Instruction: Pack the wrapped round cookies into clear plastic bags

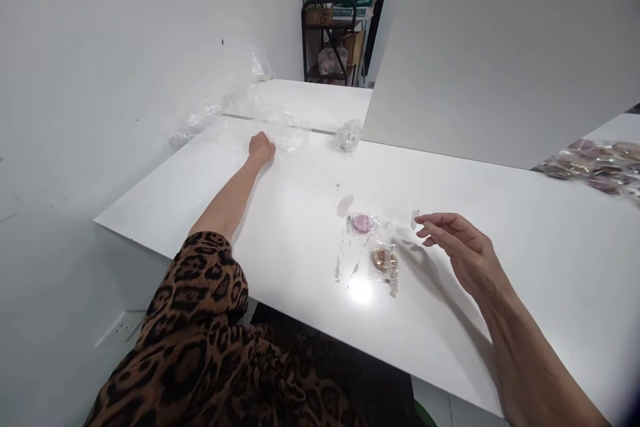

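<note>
My left hand [261, 148] is stretched far forward over the white table, closed like a fist. Thin clear plastic bags [287, 137] lie right beside it, and its fingertips are hidden, so what they grip does not show. Between thumb and fingers, my right hand [463, 243] pinches a small scrap of clear plastic [415, 218] above the tabletop. To its left lies a clear packet with a pink round piece [363, 223] inside. Just below that is another clear packet with gold-coloured pieces [384, 260].
A crumpled clear plastic bundle [349, 136] lies near the table's [300, 227] back edge. Many packets [595, 163] are spread at the far right. A large grey panel [500, 47] rises behind the table, and a black shelf rack [330, 27] stands farther back. A wall borders the left.
</note>
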